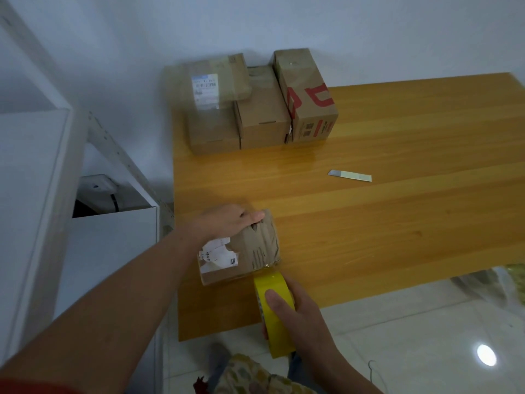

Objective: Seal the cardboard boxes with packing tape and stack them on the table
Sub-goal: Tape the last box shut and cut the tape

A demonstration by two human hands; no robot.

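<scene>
One small crumpled brown cardboard box (241, 248) lies near the wooden table (369, 223)'s left edge, left hand (224, 221) gripping its far end; probably light, crushable, best held at corners. Right hand (295, 311) clasps a yellow tape roll (274, 305).

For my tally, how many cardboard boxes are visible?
5: near box under the left hand; at back, middle box, printed box, left box with labelled box atop. More may hide.

Blur smears the label (206, 89) on the top box (235, 69) of the far stack beyond reading. The tape roll (279, 334) hides the fingers of the right hand (304, 317). The fingertips of the left hand (224, 223) are lost in shadow on the small box (255, 251). The table (397, 223) runs off the right edge.
</scene>
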